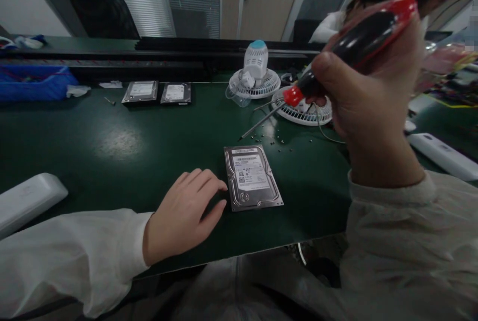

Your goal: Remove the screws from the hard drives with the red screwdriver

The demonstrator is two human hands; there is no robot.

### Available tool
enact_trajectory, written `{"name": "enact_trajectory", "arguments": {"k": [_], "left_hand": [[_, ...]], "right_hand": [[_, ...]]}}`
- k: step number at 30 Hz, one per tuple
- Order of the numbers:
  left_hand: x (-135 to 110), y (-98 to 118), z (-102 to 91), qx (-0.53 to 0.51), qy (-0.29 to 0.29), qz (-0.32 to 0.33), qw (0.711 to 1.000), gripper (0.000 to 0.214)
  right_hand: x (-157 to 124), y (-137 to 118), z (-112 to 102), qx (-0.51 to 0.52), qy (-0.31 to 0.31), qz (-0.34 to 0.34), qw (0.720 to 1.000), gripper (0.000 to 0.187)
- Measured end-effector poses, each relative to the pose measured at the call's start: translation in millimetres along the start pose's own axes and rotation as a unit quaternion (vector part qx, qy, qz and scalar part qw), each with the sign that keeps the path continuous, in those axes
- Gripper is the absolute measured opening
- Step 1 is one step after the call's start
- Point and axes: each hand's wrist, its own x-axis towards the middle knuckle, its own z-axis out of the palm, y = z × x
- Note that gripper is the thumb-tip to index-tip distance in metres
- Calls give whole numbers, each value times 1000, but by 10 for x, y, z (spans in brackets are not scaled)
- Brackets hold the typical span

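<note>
A silver hard drive with a white label lies flat on the green tabletop in front of me. My left hand rests beside its left edge, fingers loosely bent and spread, the fingertips at or very near the casing. Raised to the right, my right hand is wrapped round the black and red handle of a screwdriver. The shaft slants down to the left, and its tip appears above the far edge of the drive. Several small screws lie scattered behind the drive.
Two more hard drives lie farther back, left of a small white fan. A second round fan grille sits behind the screwdriver. A blue bin stands far left. White casings flank me. Another person is at the back right.
</note>
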Motion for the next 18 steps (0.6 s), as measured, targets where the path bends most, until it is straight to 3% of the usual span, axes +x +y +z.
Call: {"name": "enact_trajectory", "arguments": {"k": [3,6,8,11,14,18], "left_hand": [[-2,4,29,38,-8,27,999,27],[-18,-7,64,46,-12,33,998,34],[-44,-16,82,45,-12,29,998,40],[-86,-31,94,32,-16,29,999,47],[-111,-43,96,16,-24,33,999,51],[-117,-39,103,14,-26,31,999,56]], "right_hand": [[137,-42,209,-11,-82,-24,996,59],[153,-34,407,4,-143,-27,989,70],[97,-3,500,52,-118,-49,990,71],[-24,57,534,89,-62,-97,989,53],[-115,85,465,77,-43,-132,987,42],[-195,42,380,30,-48,-143,988,42]]}}
